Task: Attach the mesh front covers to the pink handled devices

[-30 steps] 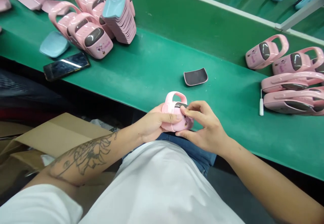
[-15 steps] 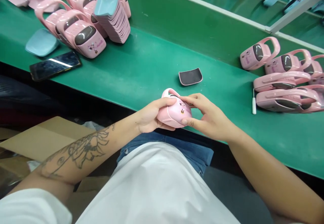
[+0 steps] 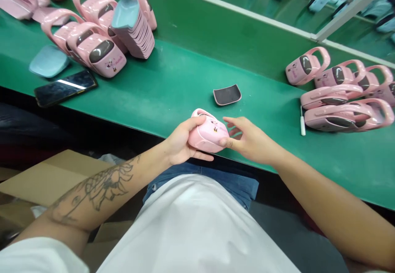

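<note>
My left hand [image 3: 182, 140] is closed around a small pink plastic housing [image 3: 207, 135] with a looped handle and a printed cartoon figure, held tilted over the bench's front edge. Its thumb presses on the upper side. On the other side, my right hand [image 3: 251, 141] has its thumb against the housing's right end, while the index finger stands slightly off it and the fingers are spread. Just beyond the hands, a curved dark panel with a pink rim [image 3: 227, 95] lies on the green bench [image 3: 173, 88].
Similar pink handled housings [image 3: 106, 57] stand at left beside a stack of trays [image 3: 132, 26], a pale blue tray [image 3: 49, 61] and a phone [image 3: 66, 88]. More pink housings [image 3: 336, 112] and a white-handled tool [image 3: 303, 125] are at right. Cardboard [image 3: 58, 178] lies below the bench.
My right index finger has come off the pink housing, and the right fingers are more spread. The housing has turned a little in my left hand. The whole view has shifted slightly.
</note>
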`<action>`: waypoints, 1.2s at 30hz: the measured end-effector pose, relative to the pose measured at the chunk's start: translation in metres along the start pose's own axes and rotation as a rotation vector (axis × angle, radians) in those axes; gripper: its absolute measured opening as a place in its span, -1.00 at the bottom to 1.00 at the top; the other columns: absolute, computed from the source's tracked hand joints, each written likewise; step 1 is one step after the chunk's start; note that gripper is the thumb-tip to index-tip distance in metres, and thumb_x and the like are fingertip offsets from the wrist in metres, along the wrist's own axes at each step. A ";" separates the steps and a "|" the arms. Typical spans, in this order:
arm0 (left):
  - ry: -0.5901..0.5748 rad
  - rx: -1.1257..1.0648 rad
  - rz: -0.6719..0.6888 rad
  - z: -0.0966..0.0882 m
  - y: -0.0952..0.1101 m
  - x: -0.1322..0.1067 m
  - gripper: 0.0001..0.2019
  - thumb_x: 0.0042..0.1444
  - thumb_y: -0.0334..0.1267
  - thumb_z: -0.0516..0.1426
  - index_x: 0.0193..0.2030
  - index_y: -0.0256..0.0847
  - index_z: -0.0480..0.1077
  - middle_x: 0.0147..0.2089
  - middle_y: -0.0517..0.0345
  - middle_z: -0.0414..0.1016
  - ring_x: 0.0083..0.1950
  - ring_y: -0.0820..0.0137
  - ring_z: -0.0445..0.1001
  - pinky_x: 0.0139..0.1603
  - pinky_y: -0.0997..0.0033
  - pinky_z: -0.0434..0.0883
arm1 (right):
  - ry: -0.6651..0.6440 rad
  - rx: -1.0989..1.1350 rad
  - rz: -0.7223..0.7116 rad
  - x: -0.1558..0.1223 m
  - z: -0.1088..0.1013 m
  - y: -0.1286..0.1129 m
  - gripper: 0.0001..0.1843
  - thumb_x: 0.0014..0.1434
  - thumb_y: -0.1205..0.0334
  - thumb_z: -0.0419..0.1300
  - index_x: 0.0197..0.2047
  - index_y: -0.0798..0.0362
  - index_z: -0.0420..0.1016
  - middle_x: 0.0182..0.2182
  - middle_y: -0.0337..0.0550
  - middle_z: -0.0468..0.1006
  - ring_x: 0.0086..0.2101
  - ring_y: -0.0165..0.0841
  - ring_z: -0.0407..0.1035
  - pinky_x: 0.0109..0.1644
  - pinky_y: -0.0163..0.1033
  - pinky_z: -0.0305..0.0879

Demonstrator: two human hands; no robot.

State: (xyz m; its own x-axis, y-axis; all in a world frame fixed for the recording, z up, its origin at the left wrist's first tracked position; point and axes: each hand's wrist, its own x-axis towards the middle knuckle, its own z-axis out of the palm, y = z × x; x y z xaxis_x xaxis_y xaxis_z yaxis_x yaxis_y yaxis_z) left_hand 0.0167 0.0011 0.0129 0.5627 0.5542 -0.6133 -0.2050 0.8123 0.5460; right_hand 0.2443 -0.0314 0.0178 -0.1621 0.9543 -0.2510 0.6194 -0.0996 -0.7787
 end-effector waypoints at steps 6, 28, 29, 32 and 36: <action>-0.155 -0.065 0.480 0.001 -0.002 0.001 -0.49 0.20 0.01 0.20 0.20 -0.25 0.47 0.15 -0.16 0.64 0.14 -0.06 0.64 0.01 0.06 0.64 | -0.340 0.894 0.365 -0.008 0.019 -0.010 -0.14 0.17 -0.61 0.09 -0.07 0.09 0.59 -0.15 0.09 0.66 -0.21 -0.17 0.61 -0.21 -0.13 0.64; -0.184 0.046 0.668 -0.035 -0.032 0.010 -0.26 0.13 0.18 0.24 0.37 -0.16 0.36 0.43 -0.16 0.42 0.46 -0.16 0.36 0.36 -0.18 0.45 | 0.010 0.789 -0.077 -0.008 0.042 -0.016 -0.36 0.18 -0.28 0.37 0.12 0.03 0.58 0.08 0.02 0.68 0.14 -0.02 0.54 0.28 0.12 0.46; -0.186 0.167 0.710 -0.043 -0.026 0.010 -0.18 0.09 0.17 0.30 0.44 -0.09 0.28 0.49 -0.15 0.33 0.49 -0.15 0.32 0.41 -0.19 0.40 | 0.062 0.626 -0.157 -0.010 0.032 -0.015 -0.33 0.14 -0.21 0.44 0.18 0.01 0.55 0.16 0.00 0.64 0.19 -0.01 0.50 0.32 0.10 0.43; -0.076 0.671 0.945 -0.059 -0.001 0.007 0.09 -0.08 0.12 0.47 0.55 0.06 0.08 0.63 -0.10 0.05 0.61 -0.14 0.08 0.57 -0.20 0.12 | 0.139 0.153 -0.288 -0.015 0.005 -0.008 -0.14 0.07 -0.01 0.54 0.38 -0.08 0.39 0.31 -0.03 0.51 0.28 0.01 0.41 0.42 0.13 0.31; -0.073 1.263 0.996 -0.045 0.020 0.005 0.09 -0.13 0.17 0.49 0.51 -0.09 0.21 0.56 -0.16 0.20 0.65 -0.19 -0.06 0.63 -0.26 -0.15 | 0.069 0.001 -0.289 -0.020 0.001 0.012 -0.03 0.08 -0.01 0.54 0.47 -0.09 0.28 0.37 0.02 0.44 0.32 0.04 0.37 0.46 0.18 0.24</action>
State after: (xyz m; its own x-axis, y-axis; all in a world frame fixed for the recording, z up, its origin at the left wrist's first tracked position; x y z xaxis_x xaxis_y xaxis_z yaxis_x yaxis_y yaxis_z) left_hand -0.0202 0.0279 -0.0050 0.6588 0.7049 0.2629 0.2433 -0.5304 0.8121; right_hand 0.2541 -0.0520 0.0124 -0.2789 0.9601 0.0212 0.5544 0.1789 -0.8128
